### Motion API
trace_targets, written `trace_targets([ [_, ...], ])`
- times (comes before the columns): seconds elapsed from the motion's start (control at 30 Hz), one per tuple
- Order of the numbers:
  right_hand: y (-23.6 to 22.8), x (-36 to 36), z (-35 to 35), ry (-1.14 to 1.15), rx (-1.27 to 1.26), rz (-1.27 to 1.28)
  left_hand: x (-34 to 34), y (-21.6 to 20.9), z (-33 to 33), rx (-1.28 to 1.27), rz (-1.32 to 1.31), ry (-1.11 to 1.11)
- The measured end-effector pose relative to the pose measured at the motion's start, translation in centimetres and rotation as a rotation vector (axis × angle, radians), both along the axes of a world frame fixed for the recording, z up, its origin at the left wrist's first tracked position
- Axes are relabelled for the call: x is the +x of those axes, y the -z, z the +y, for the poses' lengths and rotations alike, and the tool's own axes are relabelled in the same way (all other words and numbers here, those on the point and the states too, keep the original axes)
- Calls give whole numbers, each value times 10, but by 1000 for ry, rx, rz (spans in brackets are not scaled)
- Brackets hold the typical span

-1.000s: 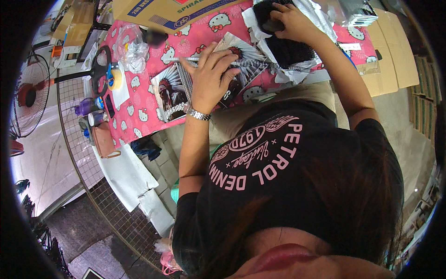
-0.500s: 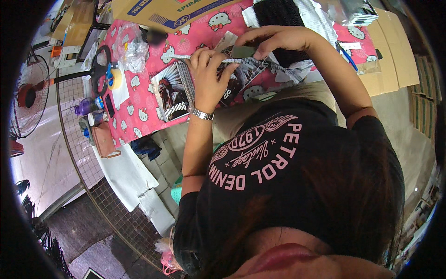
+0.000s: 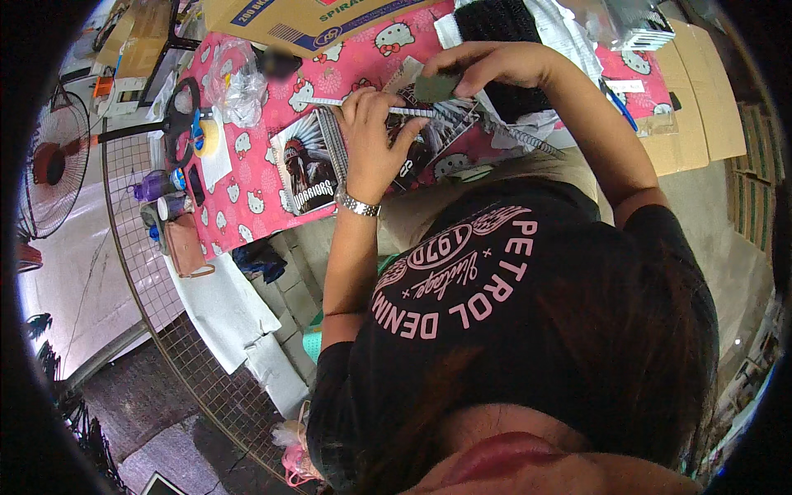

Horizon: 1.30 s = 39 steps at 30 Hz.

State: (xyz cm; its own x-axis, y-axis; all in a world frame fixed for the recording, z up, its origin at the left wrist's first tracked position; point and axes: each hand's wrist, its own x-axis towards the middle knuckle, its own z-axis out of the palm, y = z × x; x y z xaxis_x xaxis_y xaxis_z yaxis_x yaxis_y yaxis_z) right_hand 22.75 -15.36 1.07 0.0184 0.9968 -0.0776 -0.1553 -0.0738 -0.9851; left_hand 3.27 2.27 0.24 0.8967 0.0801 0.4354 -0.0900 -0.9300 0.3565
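Note:
My left hand [image 3: 371, 136] presses on a notebook [image 3: 425, 148] with a dark illustrated cover, its fingers curled over the far edge and the thumb on the cover. A pale spiral strip [image 3: 326, 102] runs along that edge, partly under the fingers. In my right hand [image 3: 507, 66] a flat dark green piece [image 3: 437, 88] is pinched just above the notebook's far right corner; its exact kind is unclear. Left of my left hand lies another notebook [image 3: 304, 169] showing a feathered headdress. A loose binding coil [image 3: 528, 139] trails to the right of the notebook.
The table has a pink patterned cover [image 3: 260, 198]. A cardboard box [image 3: 309, 21] stands at the far side, with a clear plastic bag [image 3: 237, 82] and a tape roll [image 3: 206, 139] to the left. Black coils [image 3: 495, 25] lie far right, near a blue pen-like tool [image 3: 620, 109].
The green piece has shifted slightly, and more of it shows. The loose coil reaches further to the right. My left thumb has moved slightly to the right over the cover.

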Motion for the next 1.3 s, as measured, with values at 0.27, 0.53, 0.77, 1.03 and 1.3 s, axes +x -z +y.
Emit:
trace_targets([
  [0.27,4,-4,1,-74,146,512,3,-3,0,-32,-6,3],
  [0.53,7,0,15,-159,201,66,1,2,1,-148,2,-14],
  [0.77,11,3,26,-144,171,-6,2,-3,5,-113,-7,-4],
  [1.03,6,-4,46,-56,90,-176,0,-1,46,16,10,-63],
  [1.3,14,5,40,-74,116,-192,3,0,34,32,-14,-114],
])
